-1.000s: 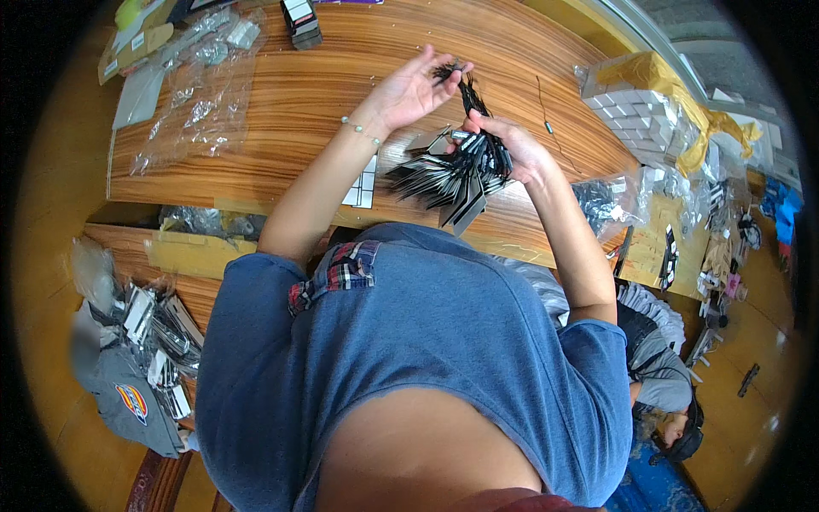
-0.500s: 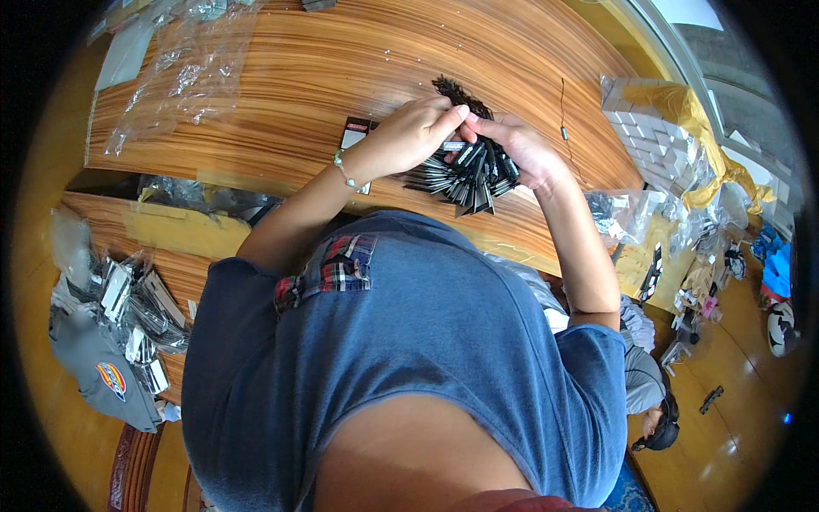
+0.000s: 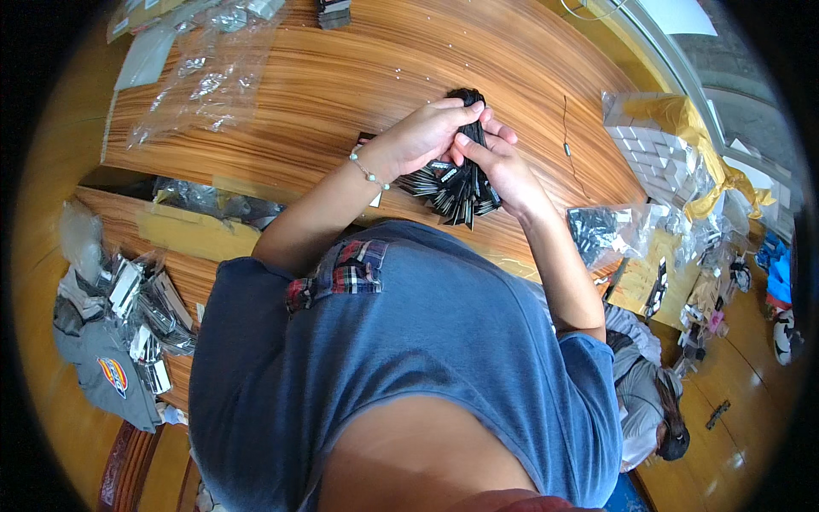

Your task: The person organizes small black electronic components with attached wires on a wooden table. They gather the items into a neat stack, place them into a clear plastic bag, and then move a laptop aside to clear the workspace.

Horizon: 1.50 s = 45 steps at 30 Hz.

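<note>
A thick bundle of black hang tags fans out over the wooden table, below my fingers. Its black strings are gathered into a tight strand that stands up above my hands. My left hand, wearing a beaded bracelet, closes on the strings near their top end. Lower down, my right hand wraps the strand and the upper part of the tags between thumb and fingers, some of its fingertips pointing up past the strand. A dark card lies partly hidden under my left wrist.
One loose black string lies to the right on the table. Stacked white boxes in plastic stand beyond it. Clear plastic bags lie at the far left. A bag of black pieces is near my right forearm. Another person is at the lower right.
The loose, spread strings are now drawn together into one smooth strand. My right hand has turned and moved slightly lower and left. The view has shifted slightly.
</note>
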Tool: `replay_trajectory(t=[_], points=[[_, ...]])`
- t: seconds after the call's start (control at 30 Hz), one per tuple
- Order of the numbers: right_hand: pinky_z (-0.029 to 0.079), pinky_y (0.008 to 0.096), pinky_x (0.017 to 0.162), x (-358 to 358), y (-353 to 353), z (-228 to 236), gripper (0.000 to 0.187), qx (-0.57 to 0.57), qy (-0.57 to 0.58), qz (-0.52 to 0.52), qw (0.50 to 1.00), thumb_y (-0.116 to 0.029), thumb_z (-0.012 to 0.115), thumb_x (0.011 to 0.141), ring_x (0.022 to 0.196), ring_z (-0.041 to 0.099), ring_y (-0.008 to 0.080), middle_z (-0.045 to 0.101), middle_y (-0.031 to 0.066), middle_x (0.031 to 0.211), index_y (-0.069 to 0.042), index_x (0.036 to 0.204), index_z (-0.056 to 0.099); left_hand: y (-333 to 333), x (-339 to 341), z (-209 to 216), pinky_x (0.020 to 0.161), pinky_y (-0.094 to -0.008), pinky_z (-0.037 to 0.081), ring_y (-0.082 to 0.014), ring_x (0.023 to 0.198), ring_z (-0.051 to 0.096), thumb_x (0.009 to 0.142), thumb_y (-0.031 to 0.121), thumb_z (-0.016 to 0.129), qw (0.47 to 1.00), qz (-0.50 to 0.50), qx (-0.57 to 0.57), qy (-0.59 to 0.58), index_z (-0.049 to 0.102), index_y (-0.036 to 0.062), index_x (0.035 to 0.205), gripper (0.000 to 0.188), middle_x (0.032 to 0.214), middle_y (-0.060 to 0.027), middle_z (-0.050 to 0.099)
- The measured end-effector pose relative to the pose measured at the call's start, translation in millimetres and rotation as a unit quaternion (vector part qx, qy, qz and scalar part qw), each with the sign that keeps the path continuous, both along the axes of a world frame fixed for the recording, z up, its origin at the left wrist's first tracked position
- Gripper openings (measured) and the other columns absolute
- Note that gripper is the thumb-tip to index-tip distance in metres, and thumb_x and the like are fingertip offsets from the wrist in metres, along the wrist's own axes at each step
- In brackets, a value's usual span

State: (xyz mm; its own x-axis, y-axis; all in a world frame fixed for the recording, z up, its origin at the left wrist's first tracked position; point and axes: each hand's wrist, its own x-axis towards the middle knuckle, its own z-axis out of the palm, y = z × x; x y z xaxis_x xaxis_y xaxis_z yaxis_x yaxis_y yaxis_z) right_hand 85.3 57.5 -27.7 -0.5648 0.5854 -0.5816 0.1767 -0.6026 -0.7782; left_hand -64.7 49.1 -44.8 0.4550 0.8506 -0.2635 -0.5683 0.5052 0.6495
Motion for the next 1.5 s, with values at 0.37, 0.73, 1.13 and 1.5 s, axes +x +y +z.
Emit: replay_trajectory(t=[0.37, 0.73, 1.13, 1.5], points=[[0.038, 0.0253, 0.074, -26.5, -47.3, 42.3, 0.010, 0.278, 0.088, -0.041, 0.956, -0.014, 0.055, 0.086, 0.081, 0.047, 0.0102, 0.051, 0.0009, 0.083, -0.005, 0.082, 0.053, -37.9, -13.6, 70.1, 0.061, -0.0241, 0.043, -0.0080, 0.071, 0.053, 0.094, 0.026, 0.039, 0.938, 0.066, 0.315, 0.131, 0.047, 0.0025, 0.088, 0.026, 0.066, -0.0038, 0.054], [0.022, 0.0382, 0.104, -57.3, -41.6, 66.1, 0.064, 0.494, 0.131, 0.168, 0.843, -0.027, 0.066, 0.072, 0.128, 0.027, 0.0285, 0.033, 0.0184, 0.135, 0.001, 0.125, 0.042, -129.3, -76.8, 106.9, 0.065, -0.0270, 0.042, -0.0114, 0.057, 0.051, 0.094, 0.030, 0.036, 0.849, 0.237, 0.299, 0.366, 0.053, -0.0005, 0.084, 0.036, 0.059, -0.0016, 0.046], [0.044, 0.0287, 0.081, -300.4, -35.9, 2.4, 0.023, 0.476, 0.188, 0.295, 0.807, -0.014, 0.052, 0.086, 0.092, 0.058, 0.0195, 0.062, 0.0124, 0.099, 0.000, 0.102, 0.059, -217.0, -152.2, 56.2, 0.048, -0.0180, 0.028, -0.0047, 0.055, 0.032, 0.095, 0.030, 0.034, 0.835, 0.455, 0.182, 0.250, 0.043, 0.0032, 0.088, 0.029, 0.064, 0.0035, 0.035], [0.045, 0.0418, 0.083, -472.9, 106.9, -152.4, 0.042, 0.635, -0.241, 0.322, 0.659, -0.026, 0.051, 0.080, 0.096, 0.056, 0.0360, 0.057, 0.0208, 0.106, -0.009, 0.118, 0.050, -226.3, -225.4, 24.3, 0.051, -0.0191, 0.029, -0.0052, 0.057, 0.032, 0.095, 0.029, 0.037, 0.878, 0.429, 0.153, 0.146, 0.045, 0.0012, 0.083, 0.031, 0.066, 0.0022, 0.038]])
